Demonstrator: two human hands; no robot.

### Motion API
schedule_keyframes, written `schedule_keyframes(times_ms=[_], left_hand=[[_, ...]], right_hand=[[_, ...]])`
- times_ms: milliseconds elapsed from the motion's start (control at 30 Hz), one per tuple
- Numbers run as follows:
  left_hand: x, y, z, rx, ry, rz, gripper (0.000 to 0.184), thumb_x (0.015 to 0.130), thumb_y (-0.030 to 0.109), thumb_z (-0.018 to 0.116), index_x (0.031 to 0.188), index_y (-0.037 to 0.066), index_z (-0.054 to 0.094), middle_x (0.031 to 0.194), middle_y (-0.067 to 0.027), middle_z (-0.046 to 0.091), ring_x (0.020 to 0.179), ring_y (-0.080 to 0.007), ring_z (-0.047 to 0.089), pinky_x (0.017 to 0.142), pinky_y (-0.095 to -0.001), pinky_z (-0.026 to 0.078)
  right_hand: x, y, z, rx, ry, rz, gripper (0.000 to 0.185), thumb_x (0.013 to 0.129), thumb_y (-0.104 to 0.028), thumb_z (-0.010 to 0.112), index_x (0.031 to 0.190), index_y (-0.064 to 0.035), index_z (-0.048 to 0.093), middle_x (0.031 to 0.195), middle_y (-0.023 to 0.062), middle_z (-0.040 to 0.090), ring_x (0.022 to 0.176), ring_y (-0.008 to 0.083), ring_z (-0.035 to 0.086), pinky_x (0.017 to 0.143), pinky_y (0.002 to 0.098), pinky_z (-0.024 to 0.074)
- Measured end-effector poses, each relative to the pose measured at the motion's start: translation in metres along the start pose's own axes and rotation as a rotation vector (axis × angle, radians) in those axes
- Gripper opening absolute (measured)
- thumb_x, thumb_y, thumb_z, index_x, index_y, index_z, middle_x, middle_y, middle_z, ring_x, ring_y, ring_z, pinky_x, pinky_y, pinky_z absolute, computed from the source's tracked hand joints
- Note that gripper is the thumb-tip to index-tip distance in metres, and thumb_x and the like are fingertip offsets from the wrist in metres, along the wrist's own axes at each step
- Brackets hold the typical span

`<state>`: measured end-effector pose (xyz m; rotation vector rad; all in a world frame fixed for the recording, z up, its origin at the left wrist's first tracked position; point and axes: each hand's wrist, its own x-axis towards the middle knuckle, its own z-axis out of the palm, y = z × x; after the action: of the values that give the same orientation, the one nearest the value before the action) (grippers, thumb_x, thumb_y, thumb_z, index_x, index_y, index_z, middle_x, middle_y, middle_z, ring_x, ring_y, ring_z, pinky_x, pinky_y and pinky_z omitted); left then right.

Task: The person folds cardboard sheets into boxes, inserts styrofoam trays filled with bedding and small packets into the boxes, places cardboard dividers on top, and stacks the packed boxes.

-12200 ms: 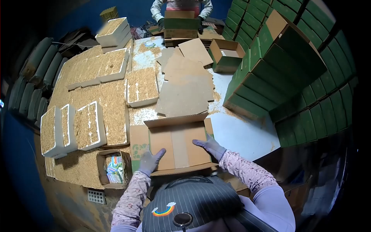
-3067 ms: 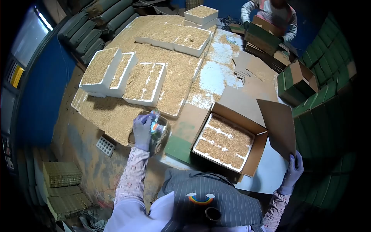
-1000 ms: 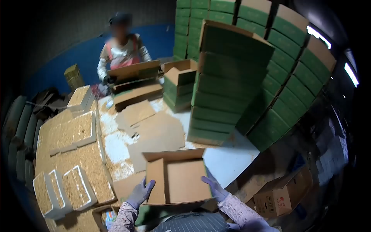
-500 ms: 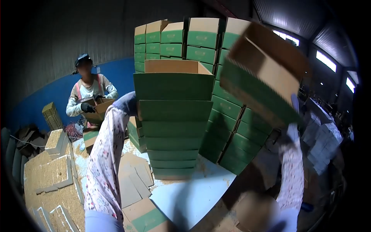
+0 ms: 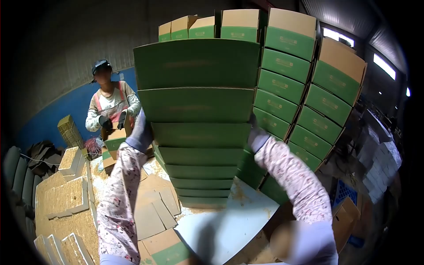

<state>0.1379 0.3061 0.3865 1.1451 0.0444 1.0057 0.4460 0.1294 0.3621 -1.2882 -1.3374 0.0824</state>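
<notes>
A tall stack of green cardboard boxes [image 5: 198,106] stands upright in front of me, its top box slightly wider in view than those below. My left hand [image 5: 142,131], gloved, is against the stack's left side below the second box from the top. On the opposite side, at about the same height, my right hand [image 5: 257,134] presses in, also gloved. The stack is held between both hands, and its edges partly hide the fingers. Under it is the pale blue tabletop [image 5: 221,227].
Behind rise more green box stacks [image 5: 282,73]. A co-worker [image 5: 110,104] at the back left handles a box. Flat cardboard sheets [image 5: 152,212] lie left of the stack, beside white trays [image 5: 75,249] of brown grainy material. An open carton [image 5: 344,221] is low right.
The open box raised in my right hand is now on top of the stack. My right hand has moved left to the stack's side. The view has shifted slightly.
</notes>
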Motion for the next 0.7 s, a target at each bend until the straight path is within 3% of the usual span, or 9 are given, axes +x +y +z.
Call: schedule_keyframes(times_ms=[33,133,300,400,433,467,500,633,700], left_hand=[[0.002,-0.003,0.012,0.008,-0.001,0.053,0.054,0.096,0.048,0.052,0.134,0.01,0.05,0.126,-0.0041,0.058,0.114,-0.0192,0.055,0.099,-0.0354,0.043],[0.01,-0.01,0.036,0.031,0.128,0.06,0.06,0.097,0.056,0.046,0.136,0.012,0.049,0.129,-0.004,0.057,0.113,-0.0184,0.055,0.098,-0.0343,0.044],[0.009,-0.027,0.005,0.164,0.127,0.155,0.072,0.098,0.06,0.036,0.145,0.006,0.039,0.147,-0.0085,0.043,0.132,-0.0196,0.042,0.111,-0.0324,0.032],[-0.111,-0.033,-0.061,0.501,0.223,0.195,0.063,0.105,0.043,0.035,0.152,0.003,0.022,0.155,-0.0108,0.029,0.141,-0.0215,0.031,0.116,-0.0323,0.022],[-0.169,-0.043,-0.089,0.853,0.261,0.201,0.059,0.104,0.032,0.04,0.148,-0.005,0.025,0.154,-0.0168,0.03,0.144,-0.0255,0.026,0.117,-0.0332,0.02],[-0.237,-0.033,-0.084,1.074,0.297,-0.006,0.058,0.103,0.029,0.043,0.146,-0.006,0.028,0.152,-0.0209,0.032,0.142,-0.0303,0.029,0.117,-0.0341,0.022],[-0.305,-0.043,-0.115,1.448,0.213,-0.11,0.061,0.1,0.032,0.047,0.145,-0.006,0.029,0.149,-0.0245,0.035,0.14,-0.0358,0.031,0.116,-0.0383,0.024],[-0.551,-0.064,-0.155,1.929,-0.008,-0.754,0.079,0.091,0.051,0.053,0.145,-0.002,0.031,0.152,-0.0252,0.027,0.142,-0.0413,0.024,0.117,-0.0537,0.011],[-0.601,-0.089,-0.144,1.941,0.095,-0.689,0.08,0.09,0.049,0.054,0.145,-0.003,0.029,0.15,-0.028,0.028,0.141,-0.0438,0.023,0.117,-0.0559,0.008]], right_hand=[[-0.002,-0.009,0.009,-0.034,0.066,-0.103,0.072,0.096,-0.06,0.04,0.15,-0.0139,0.029,0.145,0.0113,0.045,0.127,0.0259,0.049,0.109,0.0353,0.0335],[0.001,-0.041,0.009,1.213,0.289,0.554,0.064,0.1,-0.048,0.042,0.149,-0.0089,0.032,0.147,0.0114,0.043,0.129,0.0228,0.047,0.108,0.0317,0.0344],[-0.015,0.025,-0.019,0.772,0.488,0.344,0.051,0.103,-0.034,0.034,0.141,-0.001,0.041,0.144,0.0128,0.045,0.13,0.0244,0.044,0.112,0.0345,0.0296],[-0.093,0.102,-0.037,0.089,0.6,0.005,0.048,0.105,-0.026,0.03,0.141,0.0044,0.04,0.147,0.0143,0.042,0.134,0.0236,0.039,0.115,0.034,0.0252],[-0.154,0.104,-0.029,-0.437,0.52,-0.343,0.047,0.106,-0.028,0.032,0.138,0.0054,0.044,0.146,0.0163,0.042,0.132,0.0256,0.041,0.114,0.0342,0.0266],[-0.19,0.054,0.006,-0.457,0.557,0.041,0.046,0.105,-0.029,0.038,0.135,0.0046,0.046,0.142,0.0169,0.046,0.13,0.0253,0.042,0.112,0.035,0.0289],[-0.228,0.014,0.052,0.097,0.52,0.187,0.042,0.102,-0.024,0.045,0.133,0.0029,0.048,0.137,0.0157,0.048,0.129,0.0251,0.042,0.11,0.0356,0.0318],[-0.429,0.078,0.167,0.058,-0.448,0.577,0.042,0.097,-0.018,0.055,0.133,0.0028,0.047,0.133,0.0159,0.05,0.115,0.0259,0.053,0.099,0.0326,0.0419],[-0.481,0.072,0.228,-0.079,-0.791,0.449,0.04,0.096,-0.02,0.056,0.126,0.0043,0.051,0.143,0.0282,0.04,0.128,0.0393,0.045,0.104,0.0388,0.0383]])
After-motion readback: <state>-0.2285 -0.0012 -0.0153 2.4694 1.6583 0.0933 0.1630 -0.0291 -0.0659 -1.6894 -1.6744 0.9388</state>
